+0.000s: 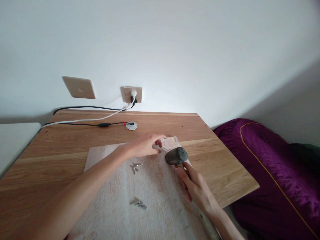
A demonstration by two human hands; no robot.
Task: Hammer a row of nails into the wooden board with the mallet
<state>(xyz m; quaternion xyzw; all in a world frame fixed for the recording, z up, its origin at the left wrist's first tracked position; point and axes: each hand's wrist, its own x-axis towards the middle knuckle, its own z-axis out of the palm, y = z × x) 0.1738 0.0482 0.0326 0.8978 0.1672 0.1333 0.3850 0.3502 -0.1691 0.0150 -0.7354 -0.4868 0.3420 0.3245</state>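
Observation:
My right hand [193, 185] is closed round the handle of a hammer whose dark metal head [176, 155] rests low over a pale wooden board [120, 206]. My left hand [146, 145] reaches across the board just left of the hammer head, thumb and fingertips pinched together near the board's far edge; what they pinch is too small to see. Two small heaps of metal nails lie on the board, one heap [136, 166] below my left hand and another heap [138, 202] nearer to me.
The board lies on a wooden desk [57, 150] against a white wall. A wall socket [131, 94] holds plugs, with black and white cables [87, 120] trailing over the desk's back. A purple blanket [272, 173] lies to the right, beyond the desk's edge.

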